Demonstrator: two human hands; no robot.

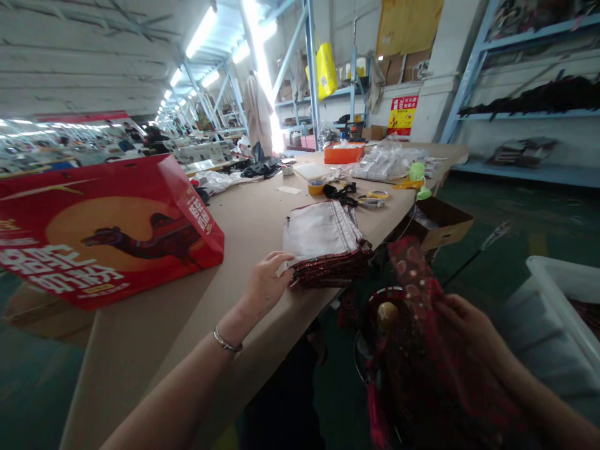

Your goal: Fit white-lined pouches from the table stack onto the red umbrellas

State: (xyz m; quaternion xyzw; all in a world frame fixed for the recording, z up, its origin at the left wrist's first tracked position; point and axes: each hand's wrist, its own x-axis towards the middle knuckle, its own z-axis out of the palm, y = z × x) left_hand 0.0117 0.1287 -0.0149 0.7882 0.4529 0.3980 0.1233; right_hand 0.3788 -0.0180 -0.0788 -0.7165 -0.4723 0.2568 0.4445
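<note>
A stack of folded fabric pieces (pixel 316 231), white on top with dark red patterned edges below, lies at the table's near edge. My left hand (pixel 268 280) grips its left front corner with fingers and thumb, next to a small white tag. To the right, off the table, my right hand (pixel 469 325) is closed on a dark red patterned fabric (pixel 415 281) with shiny spots. The fabric hangs down in front of a round-rimmed container, and its lower part is dark and blurred. Inside the container's rim shows a tan rounded object (pixel 387 315).
On the brown table (pixel 248 212) are yellow tape (pixel 316 187), yellow-handled scissors (pixel 375 197), an orange box (pixel 344 153) and clear plastic bags (pixel 391 161). A red gift bag (pixel 112 231) stands left. A cardboard box (pixel 447 231) and a white bin (pixel 544 300) are at right.
</note>
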